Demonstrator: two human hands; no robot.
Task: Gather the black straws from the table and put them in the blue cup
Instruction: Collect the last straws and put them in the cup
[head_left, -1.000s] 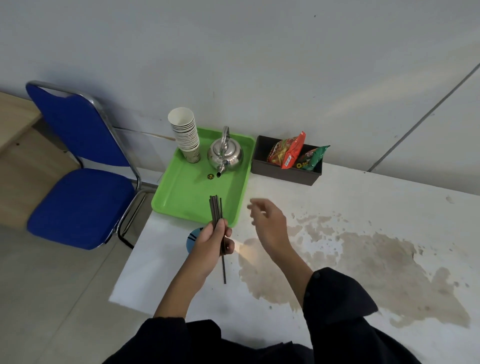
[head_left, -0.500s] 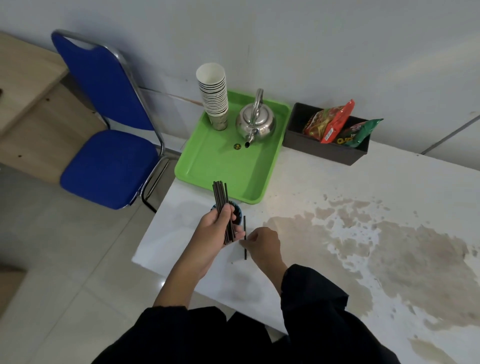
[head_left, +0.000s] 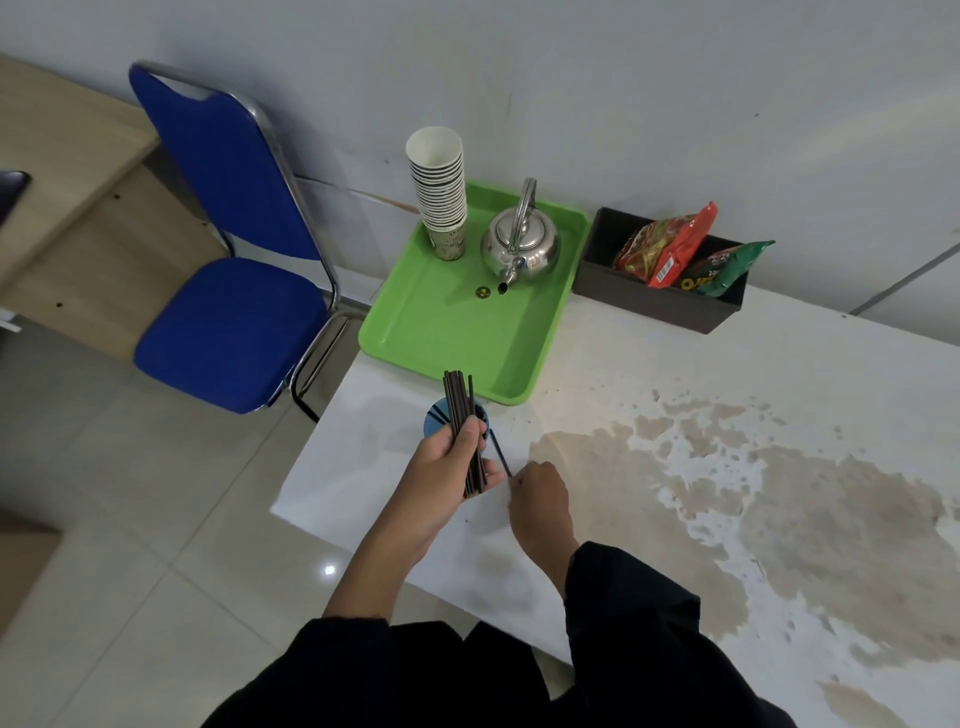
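Left hand (head_left: 451, 457) gripping bundle of black straws (head_left: 461, 415) over blue cup (head_left: 435, 422), right hand (head_left: 540, 493) pinching single straw (head_left: 500, 453) beside cup, on stained table (head_left: 727, 415)

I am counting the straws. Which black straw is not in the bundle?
The single straw, pinched at its near end by the right hand, slanting alone above the table. All the others are bunched in the left hand over the blue cup.
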